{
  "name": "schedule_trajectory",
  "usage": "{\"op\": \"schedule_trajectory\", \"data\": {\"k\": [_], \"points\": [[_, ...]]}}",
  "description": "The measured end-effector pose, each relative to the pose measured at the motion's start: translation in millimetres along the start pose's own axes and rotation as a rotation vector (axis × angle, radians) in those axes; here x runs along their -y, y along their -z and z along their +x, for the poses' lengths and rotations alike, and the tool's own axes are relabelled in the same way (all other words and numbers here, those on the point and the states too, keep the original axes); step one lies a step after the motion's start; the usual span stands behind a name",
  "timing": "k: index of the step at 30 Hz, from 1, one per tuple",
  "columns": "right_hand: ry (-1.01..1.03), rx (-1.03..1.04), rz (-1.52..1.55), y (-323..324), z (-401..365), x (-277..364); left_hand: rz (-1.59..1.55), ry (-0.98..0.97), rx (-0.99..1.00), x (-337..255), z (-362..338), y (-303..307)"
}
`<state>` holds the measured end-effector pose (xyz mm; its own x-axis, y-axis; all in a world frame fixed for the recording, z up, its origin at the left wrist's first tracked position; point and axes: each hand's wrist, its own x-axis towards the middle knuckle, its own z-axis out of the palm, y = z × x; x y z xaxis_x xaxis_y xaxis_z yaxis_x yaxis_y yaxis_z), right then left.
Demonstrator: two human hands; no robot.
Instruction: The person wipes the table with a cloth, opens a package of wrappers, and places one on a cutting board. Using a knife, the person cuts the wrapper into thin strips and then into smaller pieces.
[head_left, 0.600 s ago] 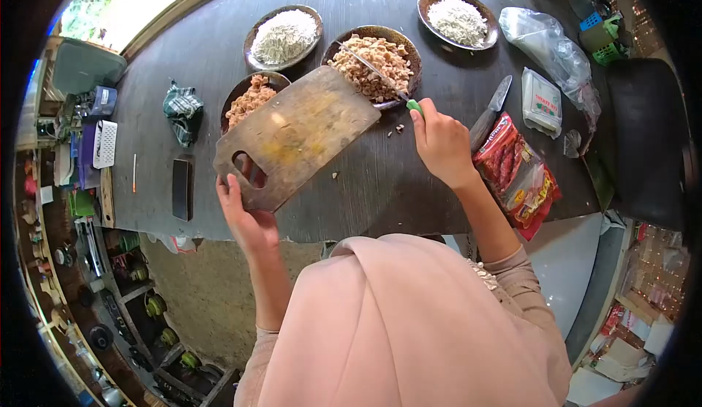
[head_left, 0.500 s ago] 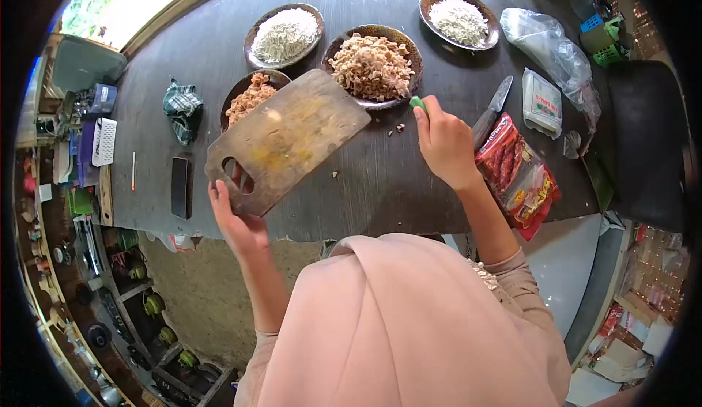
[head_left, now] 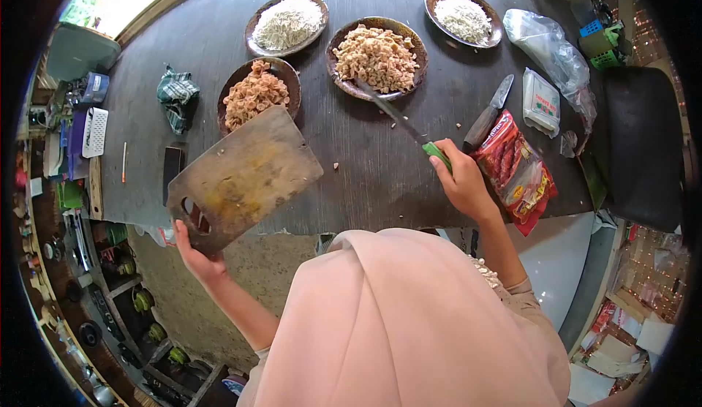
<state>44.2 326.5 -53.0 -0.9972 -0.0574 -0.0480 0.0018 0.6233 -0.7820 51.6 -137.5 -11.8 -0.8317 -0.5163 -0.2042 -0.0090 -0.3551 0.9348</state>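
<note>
My left hand point(head_left: 197, 253) grips a worn wooden cutting board point(head_left: 252, 180) by its handle-hole end, tilted above the table's near left part. My right hand point(head_left: 462, 179) is closed round the green handle of a knife point(head_left: 398, 118). The blade points up and left, its tip at the near rim of a brown plate point(head_left: 349, 87) heaped with chopped light-brown pieces point(head_left: 376, 57). Beyond the board's far edge is another plate point(head_left: 292, 85) of reddish-brown sliced pieces point(head_left: 254, 94).
Two plates of whitish shreds point(head_left: 289, 23) point(head_left: 462, 18) stand farther back. At right lie a second knife point(head_left: 491, 111), a red food packet point(head_left: 515, 169), a white packet point(head_left: 541, 103) and a plastic bag point(head_left: 548, 45). A checkered cloth point(head_left: 177, 96) and a phone point(head_left: 173, 166) lie left.
The cutting board has moved left and toward me, uncovering more of the reddish-brown pieces. My right hand has come nearer, and the knife's blade now shows clearly.
</note>
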Motion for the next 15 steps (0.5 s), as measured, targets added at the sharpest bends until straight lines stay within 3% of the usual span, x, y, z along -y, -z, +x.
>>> {"op": "schedule_trajectory", "data": {"k": [4, 6, 8, 9, 11, 15], "points": [[-0.137, -0.207, 0.231, 1, -5, -3, 0.038, -0.036, -0.044, 2, -3, -10], [-0.1, -0.23, 0.242, 1, -8, 5, -0.053, 0.087, 0.073, 21, 0, -11], [-0.127, -0.196, 0.304, 0, -12, 29, 0.056, 0.127, 0.24, 33, -19, -40], [-0.113, -0.187, 0.308, -7, -13, 42, 0.022, 0.196, 0.236, 42, -30, -57], [0.262, -0.187, 0.1, -25, -9, 65, -0.014, 0.263, 0.224, 60, -43, -82], [0.442, -0.092, -0.086, -61, 6, 103, -0.154, 0.247, 0.309, 82, -47, -85]]}}
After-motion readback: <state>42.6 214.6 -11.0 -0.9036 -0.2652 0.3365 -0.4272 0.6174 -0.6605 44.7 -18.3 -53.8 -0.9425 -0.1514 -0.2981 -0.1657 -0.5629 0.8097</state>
